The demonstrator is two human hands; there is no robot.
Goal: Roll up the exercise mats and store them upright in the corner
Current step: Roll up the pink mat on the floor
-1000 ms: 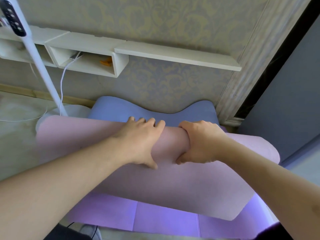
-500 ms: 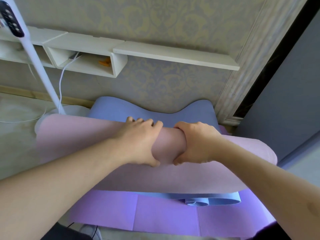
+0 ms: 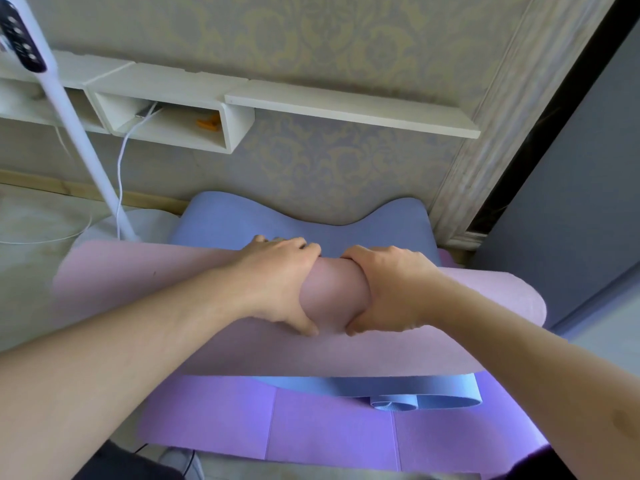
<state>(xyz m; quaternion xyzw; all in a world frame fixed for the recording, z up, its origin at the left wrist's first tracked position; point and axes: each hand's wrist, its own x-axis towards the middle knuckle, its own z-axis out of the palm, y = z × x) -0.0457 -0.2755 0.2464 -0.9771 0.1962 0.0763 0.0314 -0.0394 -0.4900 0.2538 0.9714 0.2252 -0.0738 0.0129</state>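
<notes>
Both hands gripped the pink mat [image 3: 138, 282], a rolled bundle held crosswise in front of the person. The left hand [image 3: 277, 285] wrapped over the roll from the left of its middle, fingers curled across the top and thumb pressed to the near side. The right hand [image 3: 388, 289] clasped the roll just beside it, thumb low on the near face, leaving a short section of pink surface exposed between the two hands. The roll narrowed where the hands squeezed it and widened toward both ends. Beyond the roll, a blue mat [image 3: 346, 230] lay against the patterned wall [image 3: 329, 168], its far edge wavy. Below the pink roll, a loosely coiled end of blue mat material [image 3: 429, 400] rested on a flat purple mat [image 3: 329, 427] spread on the floor [image 3: 31, 220]. A white wall shelf [image 3: 346, 109] ran above the mats. A white pole [image 3: 79, 140] stood at the left, and a white cable [image 3: 121, 174] hung from the shelf compartment.
</notes>
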